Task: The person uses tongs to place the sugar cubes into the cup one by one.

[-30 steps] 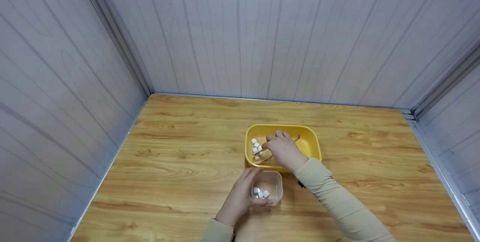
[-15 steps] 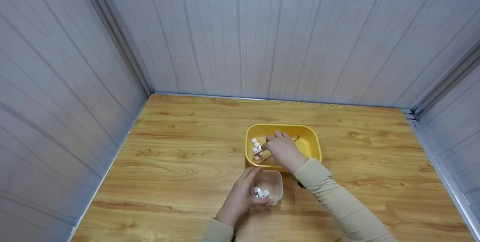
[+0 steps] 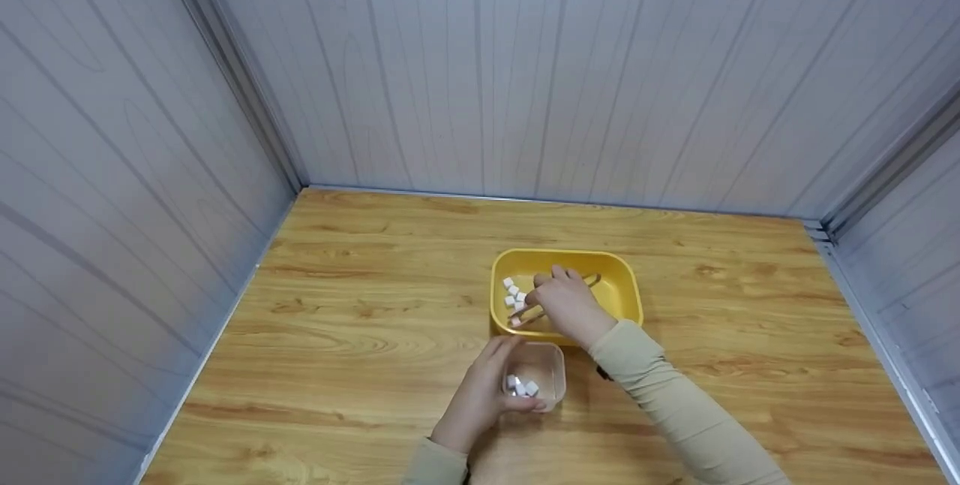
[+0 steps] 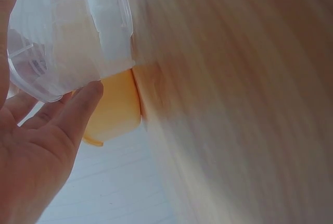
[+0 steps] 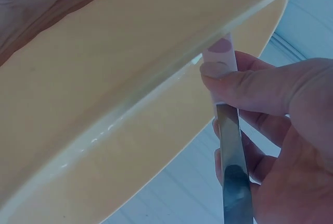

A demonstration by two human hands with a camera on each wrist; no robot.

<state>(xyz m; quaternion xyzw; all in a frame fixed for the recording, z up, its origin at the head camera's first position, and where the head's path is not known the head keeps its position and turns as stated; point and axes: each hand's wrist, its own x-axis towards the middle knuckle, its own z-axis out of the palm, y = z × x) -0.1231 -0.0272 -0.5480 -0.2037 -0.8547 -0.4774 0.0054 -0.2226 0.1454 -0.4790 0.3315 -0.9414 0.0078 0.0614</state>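
My left hand (image 3: pixel 476 399) grips a small clear plastic container (image 3: pixel 553 372) by its side, with several white cubes (image 3: pixel 529 388) at its bottom. My right hand (image 3: pixel 571 308) reaches over the yellow tub (image 3: pixel 624 275) and pinches a pair of tongs (image 5: pixel 232 135) between thumb and fingers. Their tips point left, with one white cube (image 3: pixel 515 320) between them near the tub's front left corner. Several more white cubes (image 3: pixel 511 292) lie along the tub's left side. In the right wrist view the tub wall hides the tong tips.
The container stands right in front of the yellow tub on a wood-patterned table (image 3: pixel 360 305). Pale panel walls (image 3: pixel 420 79) rise behind the table and along both sides.
The tong tips have shifted slightly toward the tub's front edge and come around a white cube that moved with them. My left hand and the container stay put.
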